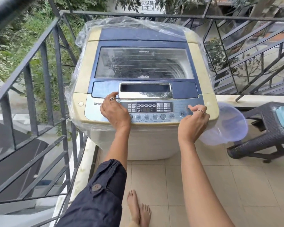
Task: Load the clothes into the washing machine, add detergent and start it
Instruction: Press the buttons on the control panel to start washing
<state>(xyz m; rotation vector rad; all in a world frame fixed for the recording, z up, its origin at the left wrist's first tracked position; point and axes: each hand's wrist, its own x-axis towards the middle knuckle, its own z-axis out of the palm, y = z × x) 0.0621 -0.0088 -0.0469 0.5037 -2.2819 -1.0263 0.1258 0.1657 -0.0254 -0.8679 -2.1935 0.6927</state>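
The top-loading washing machine (144,141) stands in front of me with its blue lid (184,90) down. Through the lid's window (144,63) I make out dark shapes in the drum. My left hand (115,112) lies on the left of the control panel (154,110), its fingertips touching the lid's front edge beside the handle recess. My right hand (193,122) is curled at the panel's right end, thumb and forefinger close to the start/pause button (182,113). A translucent plastic jug (226,125) hangs off this hand beside the machine.
A clear plastic cover (121,22) is bunched around the machine's back and sides. Metal railings (44,76) close in the left and back. A dark wicker stool (267,128) with a teal item stands to the right. My bare feet (138,210) are on the tiled floor.
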